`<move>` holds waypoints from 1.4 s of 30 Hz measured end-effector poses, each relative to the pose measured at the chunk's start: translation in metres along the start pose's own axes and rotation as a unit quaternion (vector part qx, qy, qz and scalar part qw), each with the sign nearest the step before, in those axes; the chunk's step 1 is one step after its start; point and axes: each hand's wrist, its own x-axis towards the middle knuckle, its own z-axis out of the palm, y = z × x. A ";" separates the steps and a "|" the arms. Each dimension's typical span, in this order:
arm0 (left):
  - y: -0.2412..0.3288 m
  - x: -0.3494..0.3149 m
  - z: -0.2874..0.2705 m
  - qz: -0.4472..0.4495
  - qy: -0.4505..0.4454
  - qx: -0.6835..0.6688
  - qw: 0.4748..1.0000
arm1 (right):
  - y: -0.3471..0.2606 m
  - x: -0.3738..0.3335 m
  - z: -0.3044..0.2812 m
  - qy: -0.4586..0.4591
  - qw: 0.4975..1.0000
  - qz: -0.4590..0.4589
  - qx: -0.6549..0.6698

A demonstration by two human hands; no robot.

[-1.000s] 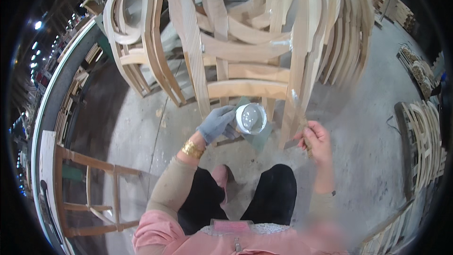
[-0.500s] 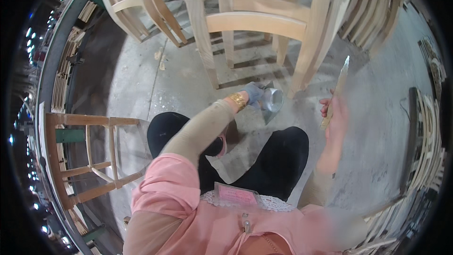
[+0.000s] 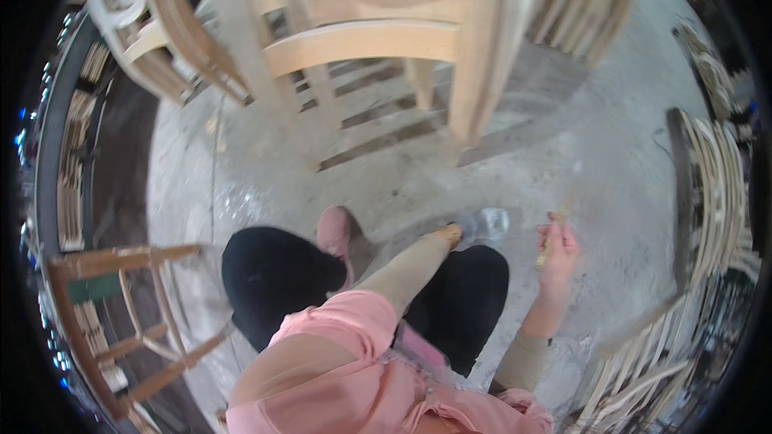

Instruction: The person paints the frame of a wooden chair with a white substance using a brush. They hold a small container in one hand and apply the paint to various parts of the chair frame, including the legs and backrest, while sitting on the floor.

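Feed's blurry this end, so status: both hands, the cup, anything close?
Left hand, gloved, around cup, both blurred. Right hand gripping thin stick. Right knee just below cup in view; chair frame ahead.

The blurred left hand [image 3: 468, 231] holds a pale container [image 3: 494, 223] above the floor [image 3: 265, 165]; the right hand [image 3: 559, 244] grips a wooden stick [image 3: 542, 259]. Chair frames [image 3: 362, 44] stand toward the floor's far edge, a brown frame [image 3: 129, 259] near its left.

Smooth, matt wooden chair frame [image 3: 362, 40]
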 end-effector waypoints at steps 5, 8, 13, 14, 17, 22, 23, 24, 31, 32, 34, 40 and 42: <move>-0.017 -0.003 -0.019 0.047 0.003 0.053 0.997 | 0.008 0.009 0.016 0.000 0.999 -0.013 0.042; -0.012 -0.004 -0.060 0.110 -0.042 0.120 0.986 | -0.014 0.020 0.029 -0.003 0.998 -0.030 0.053; -0.004 -0.064 -0.181 0.174 -0.129 0.236 0.947 | -0.031 0.030 0.027 -0.001 0.989 -0.073 0.126; -0.006 -0.083 -0.215 0.196 -0.105 0.249 0.943 | -0.041 0.032 0.032 -0.002 0.987 -0.068 0.147; -0.042 -0.147 -0.313 0.184 0.026 0.130 0.974 | -0.079 0.043 0.055 -0.024 0.977 -0.072 0.197; -0.100 -0.245 -0.384 0.142 0.381 -0.228 0.885 | -0.123 0.067 0.109 -0.081 0.952 -0.126 0.267; -0.100 -0.249 -0.380 0.142 0.487 -0.255 0.823 | -0.129 0.073 0.118 -0.045 0.963 -0.129 0.234; -0.119 -0.254 -0.393 0.202 0.540 -0.305 0.758 | -0.144 0.077 0.127 -0.031 0.966 -0.134 0.220; -0.134 -0.209 -0.407 0.039 0.611 -0.315 0.725 | -0.178 0.095 0.171 -0.054 0.936 -0.279 0.209; -0.132 -0.200 -0.399 0.069 0.576 -0.367 0.728 | -0.174 0.099 0.177 -0.045 0.937 -0.290 0.189; -0.138 -0.196 -0.407 0.141 0.570 -0.377 0.716 | -0.180 0.104 0.197 -0.038 0.938 -0.298 0.175; -0.154 -0.191 -0.450 0.215 0.545 -0.415 0.696 | -0.177 0.127 0.234 -0.048 0.915 -0.304 0.259; -0.145 -0.181 -0.442 0.221 0.527 -0.432 0.698 | -0.173 0.133 0.234 -0.052 0.920 -0.295 0.254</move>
